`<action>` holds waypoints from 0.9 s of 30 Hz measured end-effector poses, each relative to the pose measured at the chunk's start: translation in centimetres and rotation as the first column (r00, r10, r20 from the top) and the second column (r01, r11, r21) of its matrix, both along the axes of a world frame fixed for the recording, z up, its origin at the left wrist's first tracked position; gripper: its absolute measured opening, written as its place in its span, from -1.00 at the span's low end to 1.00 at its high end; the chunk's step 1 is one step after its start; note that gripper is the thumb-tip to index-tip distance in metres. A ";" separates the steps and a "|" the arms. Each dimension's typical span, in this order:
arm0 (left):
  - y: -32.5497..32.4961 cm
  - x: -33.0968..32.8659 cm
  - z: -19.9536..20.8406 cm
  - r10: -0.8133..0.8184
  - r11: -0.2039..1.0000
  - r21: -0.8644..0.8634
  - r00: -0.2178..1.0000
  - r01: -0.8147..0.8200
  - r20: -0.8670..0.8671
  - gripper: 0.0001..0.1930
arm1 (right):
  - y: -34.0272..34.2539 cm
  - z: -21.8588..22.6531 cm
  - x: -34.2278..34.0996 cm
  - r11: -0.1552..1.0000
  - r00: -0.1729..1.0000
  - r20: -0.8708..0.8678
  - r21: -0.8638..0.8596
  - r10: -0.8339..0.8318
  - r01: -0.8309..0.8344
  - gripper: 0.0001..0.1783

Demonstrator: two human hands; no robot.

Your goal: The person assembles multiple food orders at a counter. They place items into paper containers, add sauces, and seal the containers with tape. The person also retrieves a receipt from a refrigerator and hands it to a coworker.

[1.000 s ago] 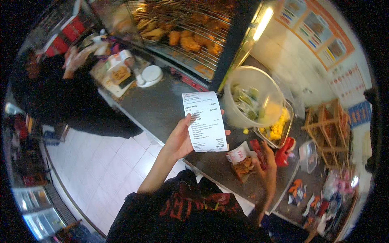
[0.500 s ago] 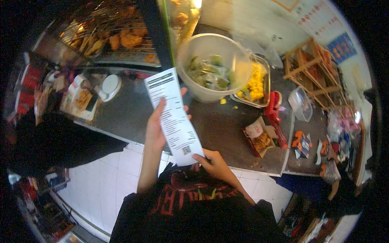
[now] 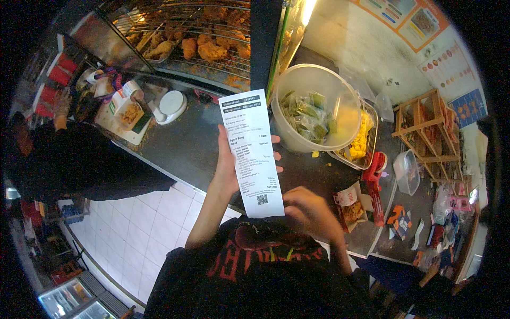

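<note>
My left hand (image 3: 227, 162) holds a long white printed receipt (image 3: 255, 159), closed around it from behind. Its thumb lies along the paper's left edge, and fingertips show past the right edge. The receipt hangs nearly upright in front of my chest, with a square code near its lower end. Close to the lower right corner of the paper is my right hand (image 3: 311, 210), blurred, its fingers bent. I cannot tell whether they touch the receipt. Beyond the paper stands a translucent tub (image 3: 319, 133) of small bags with green contents.
A metal tray (image 3: 366, 159) of yellow food, red tongs (image 3: 376, 183), an open food box (image 3: 353, 207) and a wooden rack (image 3: 425, 133) are on the right. Left are a fried-chicken display (image 3: 196, 45), a white round-topped device (image 3: 171, 103) and another person's dark sleeve (image 3: 106, 162).
My right hand has let go of the receipt's lower edge and shifted right. The receipt stands more upright, and my left thumb has moved from its face to its edge. The view has swung left.
</note>
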State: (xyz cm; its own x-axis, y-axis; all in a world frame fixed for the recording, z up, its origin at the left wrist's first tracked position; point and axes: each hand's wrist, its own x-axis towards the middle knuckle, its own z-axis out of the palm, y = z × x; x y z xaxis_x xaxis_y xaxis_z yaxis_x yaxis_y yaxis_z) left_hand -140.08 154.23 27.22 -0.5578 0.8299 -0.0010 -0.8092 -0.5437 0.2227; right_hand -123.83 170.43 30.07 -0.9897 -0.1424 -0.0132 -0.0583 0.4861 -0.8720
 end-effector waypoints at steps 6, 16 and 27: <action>0.8 0.3 0.4 -0.032 0.997 -0.064 0.999 0.034 0.022 -0.08 | 13.6 -0.5 6.8 0.597 0.655 -0.205 0.281 -0.727 0.751 -0.65; 5.2 2.5 0.3 -0.109 0.990 -0.093 0.994 0.109 0.001 -0.08 | 19.3 -9.2 16.8 0.589 0.673 -0.098 0.404 -0.733 0.700 -0.67; 14.1 9.2 0.0 -0.137 0.923 -0.358 0.990 0.139 0.032 -0.12 | 28.1 -7.0 17.1 0.901 0.923 0.176 0.340 -0.342 0.269 -0.71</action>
